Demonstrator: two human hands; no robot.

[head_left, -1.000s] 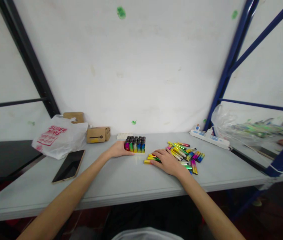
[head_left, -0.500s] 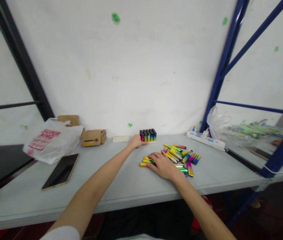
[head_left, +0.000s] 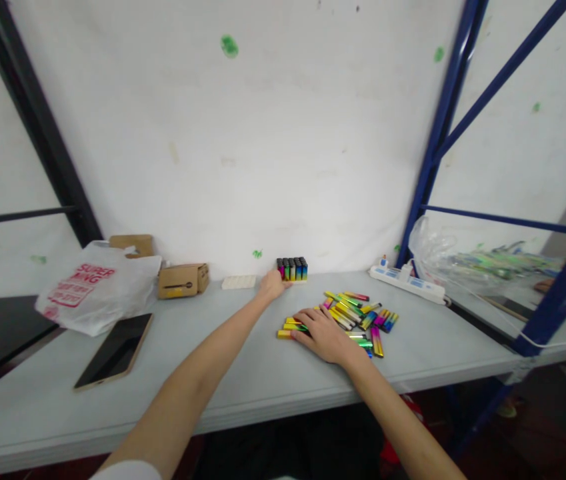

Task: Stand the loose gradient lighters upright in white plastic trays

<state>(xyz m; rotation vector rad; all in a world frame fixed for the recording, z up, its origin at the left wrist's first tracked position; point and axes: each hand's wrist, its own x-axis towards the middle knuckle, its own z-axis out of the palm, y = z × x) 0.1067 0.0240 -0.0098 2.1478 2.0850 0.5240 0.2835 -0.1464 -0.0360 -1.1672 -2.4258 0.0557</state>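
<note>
Left arm stretches forward toward 12 o'clock; left hand (head_left: 271,285) touches left end of pale holder (head_left: 301,281). Its fingers partly hidden, cannot tell if clamped. Right forearm points to 11 o'clock; right hand (head_left: 323,333) rests palm down, fingers extended and thumb apart, upon loose lighters (head_left: 347,312), which spread mostly toward its 2 o'clock. Upright lighters (head_left: 293,269) stand in rows in holder, at 11 o'clock from right hand. At 9 o'clock from left hand: pale tray (head_left: 239,283), then carton (head_left: 183,281), then white bag (head_left: 100,287), contents hidden.
</note>
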